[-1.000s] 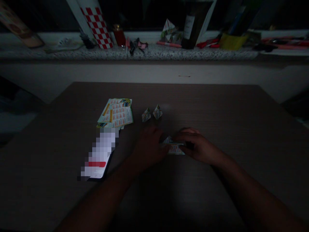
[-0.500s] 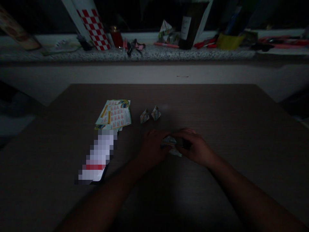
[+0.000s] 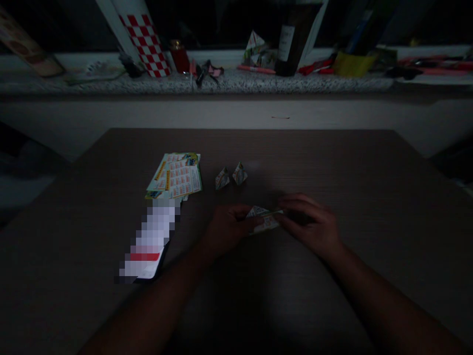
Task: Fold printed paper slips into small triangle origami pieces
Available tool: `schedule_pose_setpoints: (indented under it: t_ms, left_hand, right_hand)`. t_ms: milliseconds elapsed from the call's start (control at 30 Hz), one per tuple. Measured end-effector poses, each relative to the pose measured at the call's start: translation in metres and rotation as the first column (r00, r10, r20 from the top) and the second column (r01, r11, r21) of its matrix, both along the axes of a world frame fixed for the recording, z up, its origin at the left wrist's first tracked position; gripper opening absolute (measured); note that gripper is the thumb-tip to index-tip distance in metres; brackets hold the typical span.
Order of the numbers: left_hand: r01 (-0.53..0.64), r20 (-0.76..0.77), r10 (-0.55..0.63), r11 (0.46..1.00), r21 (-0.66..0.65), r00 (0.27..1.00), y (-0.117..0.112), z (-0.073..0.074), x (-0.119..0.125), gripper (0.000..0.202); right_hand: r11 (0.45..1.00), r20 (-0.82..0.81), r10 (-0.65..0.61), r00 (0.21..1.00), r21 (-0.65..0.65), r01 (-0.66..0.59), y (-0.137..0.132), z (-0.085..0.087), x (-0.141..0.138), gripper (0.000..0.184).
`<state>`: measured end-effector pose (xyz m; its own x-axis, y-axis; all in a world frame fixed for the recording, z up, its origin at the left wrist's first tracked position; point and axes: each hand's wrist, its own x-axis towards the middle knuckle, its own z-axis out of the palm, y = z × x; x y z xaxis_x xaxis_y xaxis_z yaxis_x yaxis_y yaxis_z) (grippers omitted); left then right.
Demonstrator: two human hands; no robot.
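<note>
A partly folded printed paper slip [image 3: 269, 223] lies between my hands, low over the table. My left hand [image 3: 229, 228] is closed on its left end, with the thumb pressed across its face. At the slip's right corner, my right hand [image 3: 314, 219] pinches the edge between thumb and fingers. Beyond them stand two small folded paper shapes [image 3: 222, 178], pointed at the top and set side by side. To their left is a fanned pile of printed slips [image 3: 175, 173] with coloured edges.
A phone [image 3: 150, 271] with a lit, blurred screen lies on the dark wooden table [image 3: 351, 167], near my left forearm. On the stone windowsill [image 3: 229, 85] stand a red-and-white checkered tube [image 3: 146, 47], a dark bottle [image 3: 290, 44], a yellow holder [image 3: 353, 64] and a larger folded paper piece [image 3: 254, 47].
My right hand has shifted right, away from my left hand, to the slip's corner. More of the slip's printed face shows now, and it lies flatter.
</note>
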<state>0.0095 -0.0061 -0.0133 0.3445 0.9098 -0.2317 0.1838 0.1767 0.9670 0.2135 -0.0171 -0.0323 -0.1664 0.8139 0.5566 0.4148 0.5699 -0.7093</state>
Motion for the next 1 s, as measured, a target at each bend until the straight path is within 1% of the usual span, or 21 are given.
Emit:
schedule_pose_setpoints:
  t_ms: [100, 167, 367, 533, 633, 733, 867, 1000]
  left_hand:
    - [-0.052, 0.007, 0.052, 0.999, 0.001, 0.999, 0.001, 0.001, -0.002, 0.018]
    - [-0.070, 0.006, 0.070, 0.998, 0.006, 0.998, 0.002, 0.001, -0.003, 0.018]
    - [-0.083, -0.007, 0.083, 0.994, 0.075, 0.996, 0.001, -0.001, -0.003, 0.017]
    - [-0.111, -0.023, 0.113, 0.990, 0.085, 0.993, 0.000, 0.000, -0.001, 0.017]
    - [-0.088, -0.008, 0.089, 0.993, 0.076, 0.996, -0.001, 0.000, -0.001, 0.017]
    - [-0.050, 0.008, 0.050, 0.997, 0.061, 0.999, -0.001, -0.001, -0.001, 0.016]
    - [-0.021, 0.055, 0.021, 1.000, 0.006, 0.998, -0.001, -0.003, -0.001, 0.014]
    - [0.004, 0.141, 0.004, 0.998, -0.055, 0.990, -0.002, -0.002, 0.000, 0.015]
  right_hand:
    - [0.998, 0.038, -0.009, 0.999, 0.070, 0.007, 0.001, 0.004, 0.002, 0.013]
    - [0.997, 0.056, -0.005, 0.998, 0.077, 0.000, 0.001, 0.005, 0.002, 0.014]
    - [0.999, 0.075, 0.023, 0.997, 0.022, -0.025, -0.001, 0.003, -0.002, 0.014]
    - [0.998, 0.044, 0.055, 0.997, -0.020, -0.055, -0.001, 0.003, -0.004, 0.010]
    - [0.996, 0.037, 0.084, 0.996, -0.038, -0.083, -0.002, 0.005, -0.004, 0.009]
    - [0.992, 0.078, 0.118, 0.990, -0.060, -0.113, -0.003, 0.008, -0.004, 0.009]
    - [0.983, 0.164, 0.171, 0.972, -0.100, -0.156, -0.005, 0.012, -0.003, 0.016]
    - [0.980, 0.195, 0.168, 0.966, -0.141, -0.142, -0.006, 0.015, -0.003, 0.025]
